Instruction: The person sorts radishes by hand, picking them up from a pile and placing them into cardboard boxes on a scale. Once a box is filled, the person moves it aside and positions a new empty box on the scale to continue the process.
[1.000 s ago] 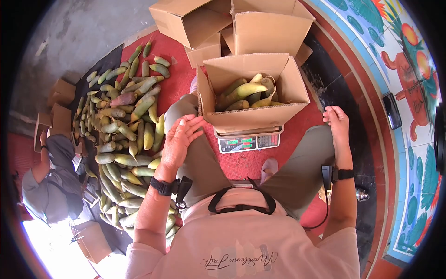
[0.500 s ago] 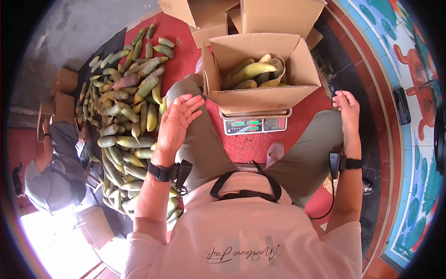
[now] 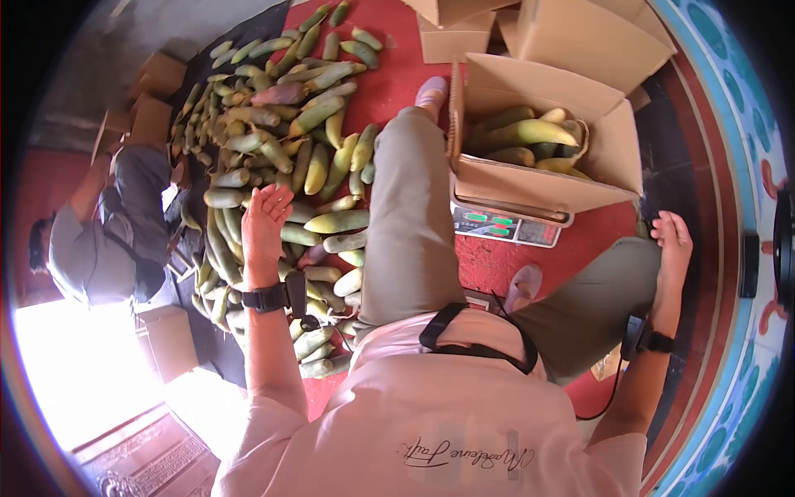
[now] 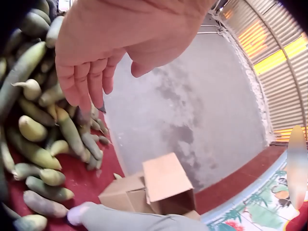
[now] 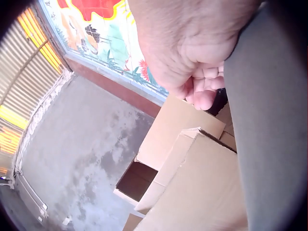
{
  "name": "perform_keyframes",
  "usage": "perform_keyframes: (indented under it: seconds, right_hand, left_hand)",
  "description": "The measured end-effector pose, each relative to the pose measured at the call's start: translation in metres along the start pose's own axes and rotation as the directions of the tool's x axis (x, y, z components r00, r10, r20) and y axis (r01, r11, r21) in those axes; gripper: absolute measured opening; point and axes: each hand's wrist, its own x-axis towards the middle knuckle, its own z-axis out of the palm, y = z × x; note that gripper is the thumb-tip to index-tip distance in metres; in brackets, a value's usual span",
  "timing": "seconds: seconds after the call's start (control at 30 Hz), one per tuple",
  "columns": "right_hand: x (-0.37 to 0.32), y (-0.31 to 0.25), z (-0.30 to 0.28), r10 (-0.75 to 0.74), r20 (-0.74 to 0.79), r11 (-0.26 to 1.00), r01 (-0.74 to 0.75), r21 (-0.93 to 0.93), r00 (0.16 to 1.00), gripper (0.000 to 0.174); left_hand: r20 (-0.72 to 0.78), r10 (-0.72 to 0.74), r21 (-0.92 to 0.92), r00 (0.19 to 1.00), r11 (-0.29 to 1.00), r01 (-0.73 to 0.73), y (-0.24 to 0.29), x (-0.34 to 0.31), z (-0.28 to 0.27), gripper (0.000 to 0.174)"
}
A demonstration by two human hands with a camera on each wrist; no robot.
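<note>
My left hand (image 3: 265, 228) is over a big heap of long green radishes (image 3: 319, 170), palm up-turned with loosely bent fingers and nothing in it. In the left wrist view its fingers hang beside several radishes (image 4: 31, 127). Beyond my right knee, my right hand (image 3: 672, 240) is held with loosely curled fingers and no object in them. An open cardboard box (image 3: 538, 184) stands between my legs, with several radishes (image 3: 530, 132) inside. It sits on a digital scale (image 3: 505, 225) whose display is lit green.
More cardboard boxes (image 3: 580, 37) stand behind the scale. Another person (image 3: 103, 232) sits at the far left near small boxes (image 3: 149, 120). A painted tile wall (image 3: 745, 108) runs along the right. A red mat (image 3: 480, 261) covers the floor.
The head view has turned left, so box and scale sit further right. My left hand has moved from near the box out over the radish heap. My right hand stays by the right knee.
</note>
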Motion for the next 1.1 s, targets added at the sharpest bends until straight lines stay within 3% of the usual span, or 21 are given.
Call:
perform_keyframes:
  seconds: [0.13, 0.33, 0.47, 0.53, 0.6, 0.67, 0.9, 0.93, 1.0, 1.1]
  right_hand:
    - [0.006, 0.005, -0.002, 0.019, -0.015, 1.000, -0.019, 0.010, 1.000, 0.018]
    - [0.013, 0.009, 0.000, 0.031, -0.005, 0.999, -0.031, -0.030, 1.000, 0.018]
    - [0.014, 0.010, 0.001, 0.028, -0.020, 0.997, -0.030, -0.077, 0.999, 0.018]
    - [0.015, 0.009, 0.001, 0.039, -0.022, 0.993, -0.041, -0.110, 0.999, 0.017]
    - [0.015, 0.007, 0.000, 0.049, -0.024, 0.989, -0.052, -0.138, 0.999, 0.017]
    - [0.013, 0.007, 0.000, 0.030, -0.028, 0.982, -0.035, -0.186, 0.999, 0.018]
    - [0.016, 0.006, 0.002, 0.040, -0.025, 0.969, -0.045, -0.242, 0.999, 0.017]
    - [0.019, 0.008, 0.001, 0.047, -0.016, 0.968, -0.049, -0.245, 0.999, 0.017]
    - [0.021, 0.009, 0.001, 0.054, -0.008, 0.967, -0.055, -0.248, 0.998, 0.017]
    - [0.021, 0.007, 0.004, 0.062, -0.007, 0.962, -0.061, -0.267, 0.998, 0.017]
  left_hand:
    - [-0.164, -0.159, 0.087, 0.973, 0.981, 0.175, -0.046, 0.021, -0.072, 0.045]
    - [-0.311, -0.363, 0.171, 0.878, 0.888, 0.427, -0.113, 0.040, -0.105, 0.043]
    - [-0.295, -0.330, 0.370, 0.897, 0.826, 0.426, -0.141, 0.057, -0.107, 0.040]
    - [-0.138, -0.189, 0.802, 0.972, 0.554, 0.222, -0.151, 0.072, -0.102, 0.043]
    - [-0.209, -0.212, 0.771, 0.955, 0.565, 0.294, -0.167, 0.081, -0.106, 0.048]
    - [-0.214, 0.074, 0.902, 0.974, 0.399, 0.168, -0.187, 0.105, -0.127, 0.055]
    - [-0.373, 0.122, 0.896, 0.920, 0.306, 0.323, -0.158, 0.110, -0.125, 0.063]
    - [-0.376, 0.120, 0.895, 0.919, 0.305, 0.326, -0.167, 0.117, -0.138, 0.063]
    - [-0.360, 0.224, 0.855, 0.906, 0.467, 0.225, -0.184, 0.131, -0.164, 0.062]
    - [-0.305, 0.011, 0.900, 0.952, 0.331, 0.284, -0.183, 0.147, -0.173, 0.048]
